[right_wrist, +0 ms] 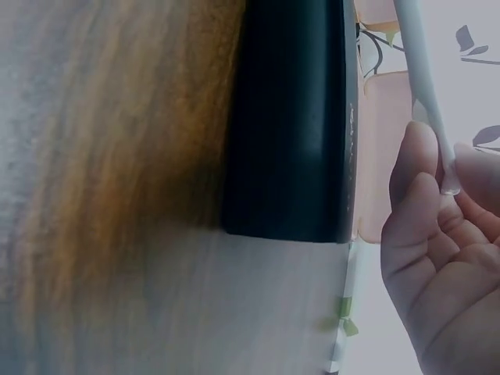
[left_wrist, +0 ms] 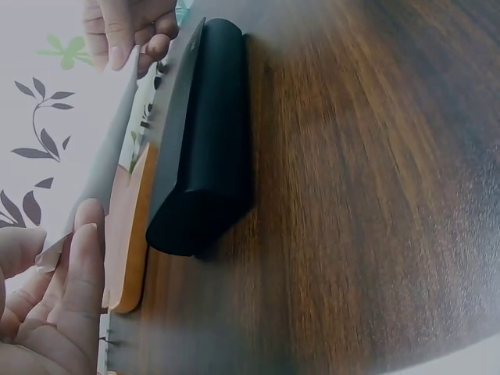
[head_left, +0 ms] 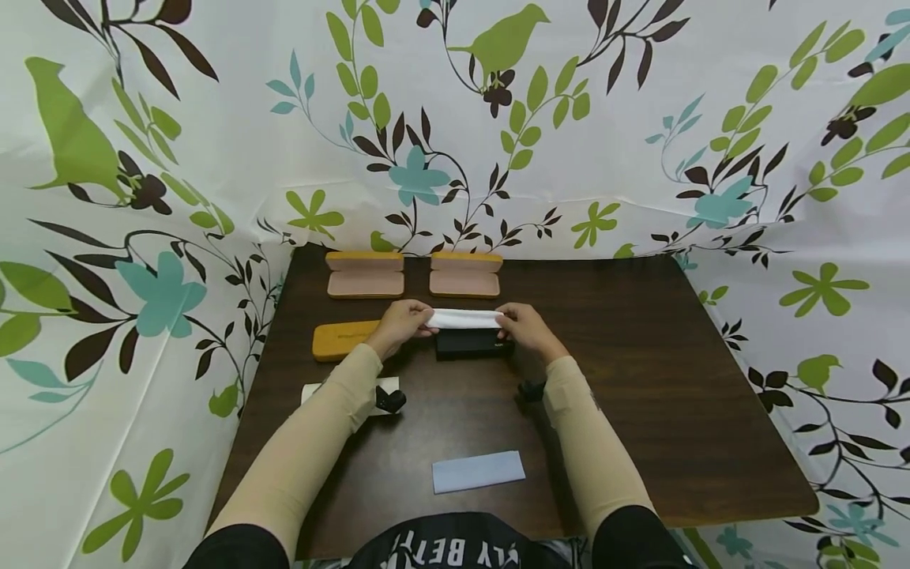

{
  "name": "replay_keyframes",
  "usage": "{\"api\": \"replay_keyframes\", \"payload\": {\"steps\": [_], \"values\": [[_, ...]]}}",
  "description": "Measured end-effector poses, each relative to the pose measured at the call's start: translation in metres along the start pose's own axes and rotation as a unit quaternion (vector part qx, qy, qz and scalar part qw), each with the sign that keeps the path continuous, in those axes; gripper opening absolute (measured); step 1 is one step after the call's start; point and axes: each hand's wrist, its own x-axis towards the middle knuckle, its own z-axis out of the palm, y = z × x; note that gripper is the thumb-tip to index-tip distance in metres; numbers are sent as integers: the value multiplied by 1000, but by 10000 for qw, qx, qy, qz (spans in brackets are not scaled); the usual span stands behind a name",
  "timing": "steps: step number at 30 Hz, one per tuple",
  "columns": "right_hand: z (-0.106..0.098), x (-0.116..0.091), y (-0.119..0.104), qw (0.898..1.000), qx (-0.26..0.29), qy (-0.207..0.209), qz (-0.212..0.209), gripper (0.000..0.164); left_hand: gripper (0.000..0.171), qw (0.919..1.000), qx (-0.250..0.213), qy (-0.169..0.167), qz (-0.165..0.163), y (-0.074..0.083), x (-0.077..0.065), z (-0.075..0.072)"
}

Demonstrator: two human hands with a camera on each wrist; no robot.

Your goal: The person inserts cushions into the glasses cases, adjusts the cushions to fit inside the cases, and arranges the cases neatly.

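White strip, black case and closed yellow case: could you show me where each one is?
White strip [head_left: 465, 319]: head view, middle of its length.
Black case [left_wrist: 216, 125]: left wrist view, its long side.
Yellow case [head_left: 341, 341]: head view, its top.

Four cases [head_left: 366, 284] [head_left: 464, 284] [head_left: 343, 341] [head_left: 471, 345], one held cloth [head_left: 464, 318], one blue cloth [head_left: 478, 472]

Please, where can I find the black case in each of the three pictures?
Head: black case just below and right of centre.
Left wrist: case left of centre, mostly in the upper half.
Right wrist: case at top middle, cut off by the upper edge.
Shared landmark: white strip, pinched by left hand and right hand.
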Motion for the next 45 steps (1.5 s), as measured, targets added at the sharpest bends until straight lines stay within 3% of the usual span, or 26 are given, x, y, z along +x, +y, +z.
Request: {"api": "replay_keyframes", "payload": {"steps": [8,23,45], "values": [[0,10,-7,10000,-21,-30,15,24,28,9998,-12,123,131,1,1,-4],[-1,20,-8,9998,95,56,143,25,29,9997,68,22,242,10,13,-9],[-7,32,-12,9994,193,135,249,21,30,10000,-47,-13,62,20,18,-13]]}}
